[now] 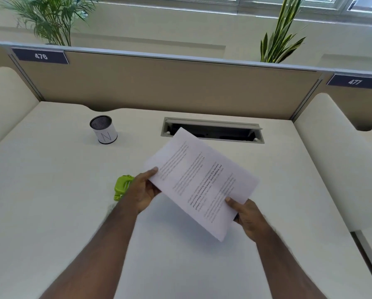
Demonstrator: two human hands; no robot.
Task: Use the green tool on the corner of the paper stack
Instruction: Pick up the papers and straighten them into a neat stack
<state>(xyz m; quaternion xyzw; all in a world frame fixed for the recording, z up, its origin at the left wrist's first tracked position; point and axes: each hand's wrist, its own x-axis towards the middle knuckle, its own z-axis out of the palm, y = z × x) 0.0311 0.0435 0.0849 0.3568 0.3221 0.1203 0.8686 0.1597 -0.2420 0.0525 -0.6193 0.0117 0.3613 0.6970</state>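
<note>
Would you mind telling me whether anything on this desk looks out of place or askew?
Only mildly: the cable hatch at the back of the desk stands open. The paper stack is tilted, but both hands hold it; the green tool lies untouched beside the left hand.

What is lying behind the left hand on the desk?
Behind the left hand lies the green tool on the desk. Only its left part shows; the hand and wrist cover the rest.

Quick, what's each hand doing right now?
Left hand: closed on the left edge of the paper stack.
Right hand: closed on the stack's near edge.
The green tool lies untouched on the desk.
</note>
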